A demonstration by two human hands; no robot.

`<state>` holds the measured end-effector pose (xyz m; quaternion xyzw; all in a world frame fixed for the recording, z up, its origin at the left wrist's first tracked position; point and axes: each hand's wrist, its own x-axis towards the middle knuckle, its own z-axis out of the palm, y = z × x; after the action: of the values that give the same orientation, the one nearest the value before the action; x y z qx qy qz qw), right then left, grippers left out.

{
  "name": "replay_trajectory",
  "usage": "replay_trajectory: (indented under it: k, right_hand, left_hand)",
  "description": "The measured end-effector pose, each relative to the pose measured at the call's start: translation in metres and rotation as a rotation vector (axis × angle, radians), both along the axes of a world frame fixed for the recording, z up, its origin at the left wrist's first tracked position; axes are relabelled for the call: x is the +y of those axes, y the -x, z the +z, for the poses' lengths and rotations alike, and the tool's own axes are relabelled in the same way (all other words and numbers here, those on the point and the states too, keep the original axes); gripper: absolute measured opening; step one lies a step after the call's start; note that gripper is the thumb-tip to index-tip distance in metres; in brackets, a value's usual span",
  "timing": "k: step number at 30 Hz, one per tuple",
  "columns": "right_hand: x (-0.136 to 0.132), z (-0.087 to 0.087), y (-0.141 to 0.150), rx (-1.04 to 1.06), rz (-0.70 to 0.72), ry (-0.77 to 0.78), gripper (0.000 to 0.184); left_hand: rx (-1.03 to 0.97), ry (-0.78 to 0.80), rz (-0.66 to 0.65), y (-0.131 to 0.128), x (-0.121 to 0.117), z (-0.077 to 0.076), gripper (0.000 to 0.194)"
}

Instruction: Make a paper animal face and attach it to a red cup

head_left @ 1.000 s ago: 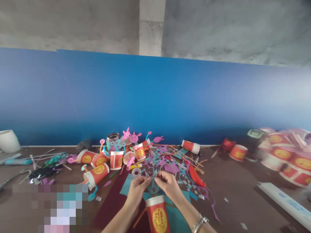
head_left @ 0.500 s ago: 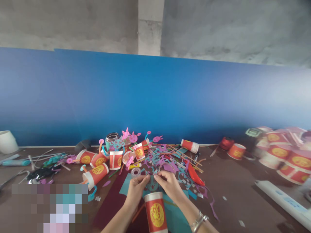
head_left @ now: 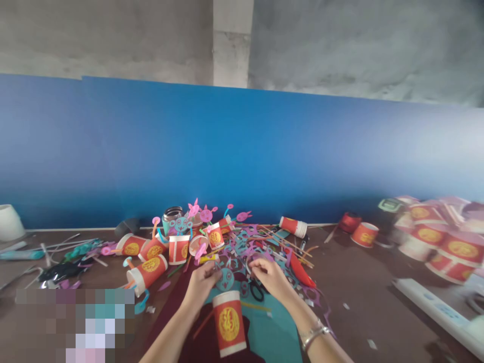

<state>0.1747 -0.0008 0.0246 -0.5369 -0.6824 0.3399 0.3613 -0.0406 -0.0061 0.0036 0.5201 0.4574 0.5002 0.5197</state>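
My left hand is closed, its thumb and fingers pinching the edge of a round light-blue paper face with drawn features. My right hand is apart from the face, fingers pinched together beside a ring-shaped edge; whatever is between them is too small to make out. Below the hands stands a red paper cup with a yellow emblem, tilted slightly. Black-handled scissors and a small blue paper piece lie between the hands. Blue paper and dark maroon paper lie underneath.
Decorated cups with paper faces and limbs cluster at the back left. Paper scraps and sticks heap beyond my hands, near a red pouch-like thing. Stacked cups and a white power strip lie right. A blue partition closes the back.
My hands, both at the paper face before, have moved apart. The face stays with my left hand, which shifted left. The scissors have come into view, and the cup appears farther left.
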Motion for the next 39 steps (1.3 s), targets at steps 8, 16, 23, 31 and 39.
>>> replay_trajectory:
  k: [8,16,23,31,39]
  right_hand:
    - [-0.013,0.005,0.005,-0.41,0.092,-0.238,0.01]
    - [-0.015,-0.002,0.008,-0.556,0.069,-0.248,0.023]
    - [-0.01,-0.013,0.009,-0.514,0.059,-0.169,0.018]
    - [-0.001,-0.009,0.01,-0.022,-0.02,-0.151,0.008]
    - [-0.005,0.006,0.007,0.461,0.048,-0.014,0.035]
  left_hand:
    - [0.247,-0.1,0.092,0.023,0.01,0.004,0.047]
    - [0.434,-0.218,0.195,0.026,0.01,0.001,0.044]
    - [0.557,-0.199,0.234,0.02,0.0,0.006,0.044]
    - [1.009,-0.657,0.305,-0.018,-0.036,0.046,0.038]
    - [0.871,-0.544,-0.012,-0.068,-0.035,0.041,0.055]
